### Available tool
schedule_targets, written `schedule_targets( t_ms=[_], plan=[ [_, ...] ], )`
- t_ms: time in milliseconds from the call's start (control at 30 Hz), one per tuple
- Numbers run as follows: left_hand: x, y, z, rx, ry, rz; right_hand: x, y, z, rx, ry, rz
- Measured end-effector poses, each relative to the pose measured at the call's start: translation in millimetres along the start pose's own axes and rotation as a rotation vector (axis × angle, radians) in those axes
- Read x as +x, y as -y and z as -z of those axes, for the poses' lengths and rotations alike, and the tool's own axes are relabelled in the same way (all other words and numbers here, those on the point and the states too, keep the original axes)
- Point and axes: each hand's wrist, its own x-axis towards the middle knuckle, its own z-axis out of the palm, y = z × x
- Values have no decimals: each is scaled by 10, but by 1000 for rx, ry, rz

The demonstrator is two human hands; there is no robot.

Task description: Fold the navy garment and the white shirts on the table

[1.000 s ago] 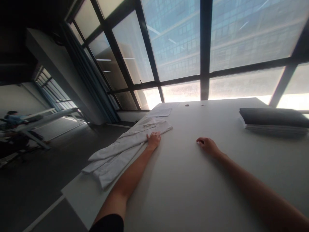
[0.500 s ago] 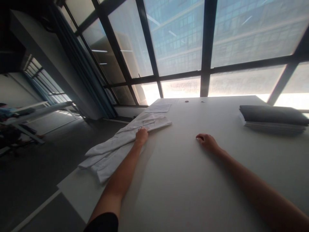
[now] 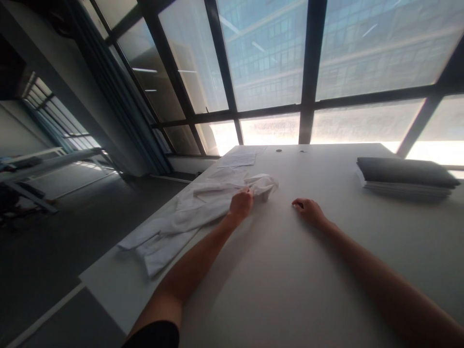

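Note:
A long white garment (image 3: 203,203) lies rumpled along the left side of the white table (image 3: 268,270). Its two narrow ends, like legs or sleeves, point toward the near left; I cannot tell which kind of garment it is. My left hand (image 3: 242,202) is closed on the garment's edge, lifting a bunched part that stands up just beyond the fingers. To the right, apart from the cloth, my right hand (image 3: 308,210) rests low over the tabletop with its fingers curled together and nothing visible in them.
A stack of folded dark and white cloth (image 3: 402,176) lies at the right. A flat white sheet (image 3: 237,160) is at the far left corner, with a small round disc (image 3: 279,151) near the back edge. Large windows (image 3: 268,58) rise behind the table.
My left hand has moved right and slightly away, drawing the garment's far part with it and bunching it up. My right hand has stayed almost still.

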Motion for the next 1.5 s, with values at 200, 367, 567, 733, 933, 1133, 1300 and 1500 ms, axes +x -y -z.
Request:
schedule_targets(
  t_ms=[200, 367, 567, 733, 933, 1133, 1300, 1500],
  plan=[
    [-153, -258, -197, 0, 223, -85, -27, 2, 12, 7, 10, 9],
    [-188, 137, -19, 52, 400, -58, -35, 35, 15, 11, 9, 11],
    [-142, 172, -1, -2, 298, -64, -37, 74, 30, -6, 16, 3],
    [-179, -173, -263, -276, 116, -228, -41, 79, 39, -3, 14, 20],
    [-277, -325, -343, -249, 134, -349, -56, 74, 33, 24, -5, 27],
    [-417, 56, -140, -402, 185, -493, -81, 224, -40, -122, -187, 134],
    [-730, 714, -148, -319, 128, -348, 84, 343, -159, -228, -223, 193],
    [-953, 1616, -293, -387, -82, -38, 306, 443, -223, -311, -102, 273]
  ],
)
